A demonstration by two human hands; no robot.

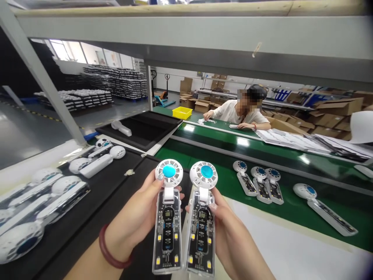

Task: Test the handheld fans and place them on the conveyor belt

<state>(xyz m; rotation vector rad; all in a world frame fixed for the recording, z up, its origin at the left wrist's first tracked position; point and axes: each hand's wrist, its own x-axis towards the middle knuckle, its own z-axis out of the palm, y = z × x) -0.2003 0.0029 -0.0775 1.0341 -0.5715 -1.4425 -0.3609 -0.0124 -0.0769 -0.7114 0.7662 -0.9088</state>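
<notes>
Two handheld fans, each with a round white head, a blue centre and a clear handle showing a circuit board, are held up side by side. My left hand point(145, 206) is closed around the left handheld fan point(167, 233), its thumb by the fan head. The right handheld fan point(201, 233) is gripped by my right hand point(223, 217), with the thumb at the neck. Both fans face me upright, their handles close together at the bottom. A dark red bracelet point(105, 249) circles my left wrist.
More fans point(70, 184) lie in a black tray point(107, 202) at left. Several fans point(264, 182) rest on the green conveyor belt point(221, 167). Another black tray point(140, 132) holds one fan. Across the belt sits a person point(233, 111) near a yellow bin point(182, 112). A shelf beam point(186, 35) spans overhead.
</notes>
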